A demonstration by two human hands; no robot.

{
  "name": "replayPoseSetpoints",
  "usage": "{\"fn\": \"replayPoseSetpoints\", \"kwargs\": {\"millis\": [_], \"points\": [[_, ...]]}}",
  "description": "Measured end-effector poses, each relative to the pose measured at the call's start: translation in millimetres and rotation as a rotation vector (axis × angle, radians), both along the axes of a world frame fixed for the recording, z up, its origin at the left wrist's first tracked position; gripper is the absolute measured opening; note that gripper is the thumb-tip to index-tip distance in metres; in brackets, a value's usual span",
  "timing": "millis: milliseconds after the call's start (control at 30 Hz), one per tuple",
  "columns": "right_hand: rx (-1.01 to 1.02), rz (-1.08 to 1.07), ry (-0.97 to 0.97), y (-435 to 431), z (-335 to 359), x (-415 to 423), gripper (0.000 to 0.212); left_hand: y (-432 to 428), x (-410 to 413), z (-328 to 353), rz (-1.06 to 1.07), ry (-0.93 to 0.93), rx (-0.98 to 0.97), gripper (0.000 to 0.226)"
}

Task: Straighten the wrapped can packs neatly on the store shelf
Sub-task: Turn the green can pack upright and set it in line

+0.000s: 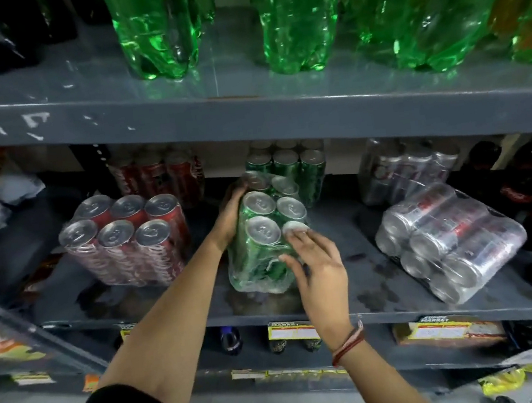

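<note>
Green can pack between both hands, labels unreadable.

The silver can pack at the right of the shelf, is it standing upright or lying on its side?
Lying on its side. The silver can pack shows its can ends facing the front-left, bodies horizontal.

A dark grey metal shelf in front of me, its surface scuffed and stained. On it, from left: an upright wrapped pack of red cans, an upright wrapped pack of green cans in the middle, and a wrapped pack of silver cans lying on its side. More can packs stand behind them.
</note>
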State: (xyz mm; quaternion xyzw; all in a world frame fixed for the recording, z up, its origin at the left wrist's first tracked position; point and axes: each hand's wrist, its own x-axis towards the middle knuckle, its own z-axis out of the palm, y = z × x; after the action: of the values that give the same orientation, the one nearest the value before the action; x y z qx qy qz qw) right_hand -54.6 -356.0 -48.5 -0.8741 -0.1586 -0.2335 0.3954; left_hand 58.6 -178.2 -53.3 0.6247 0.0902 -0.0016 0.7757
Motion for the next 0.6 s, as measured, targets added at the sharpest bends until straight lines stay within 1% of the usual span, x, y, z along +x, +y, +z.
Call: {"fn": "replayPoseSetpoints", "kwargs": {"millis": [67, 133, 200, 267, 333, 400, 467, 500, 533, 600], "points": [[-0.027, 0.017, -0.055, 4.0, -2.0, 1.1, 0.034, 0.6, -7.4, 2.4, -0.013, 0.042, -0.126, 0.045], [-0.082, 0.02, -0.11, 10.0, -3.3, 0.2, 0.032, 4.5, -9.8, -2.9, -0.043, 0.097, -0.301, 0.053], [-0.128, 0.017, -0.159, 16.3, -6.0, 0.6, 0.031, 8.9, -17.2, -4.6, -0.063, 0.1, -0.358, 0.058], [-0.124, 0.026, -0.158, 15.0, -6.7, 0.4, 0.031, 9.5, -24.8, -0.2, -0.047, 0.119, -0.314, 0.055], [-0.02, 0.107, -0.084, 6.9, 1.7, 1.6, 0.034, 6.8, -31.9, 8.8, 0.049, 0.136, -0.21, 0.053], [0.147, 0.184, 0.039, -1.0, 18.0, 9.3, 0.037, 7.2, -36.0, 6.7, 0.201, 0.17, -0.177, 0.058], [0.301, 0.167, 0.163, -4.0, 34.0, 26.7, 0.04, 2.6, -49.7, 5.1, 0.361, 0.233, -0.178, 0.07], [0.349, 0.136, 0.222, -3.0, 41.2, 38.8, 0.043, -4.7, -63.2, 6.5, 0.447, 0.257, -0.195, 0.073], [0.377, 0.112, 0.286, -1.3, 46.5, 53.7, 0.047, -16.8, -79.2, 9.3, 0.539, 0.231, -0.2, 0.069], [0.376, 0.109, 0.439, 4.9, 52.3, 84.1, 0.056, -53.4, -113.3, 12.0, 0.696, 0.12, -0.098, 0.057]]}}
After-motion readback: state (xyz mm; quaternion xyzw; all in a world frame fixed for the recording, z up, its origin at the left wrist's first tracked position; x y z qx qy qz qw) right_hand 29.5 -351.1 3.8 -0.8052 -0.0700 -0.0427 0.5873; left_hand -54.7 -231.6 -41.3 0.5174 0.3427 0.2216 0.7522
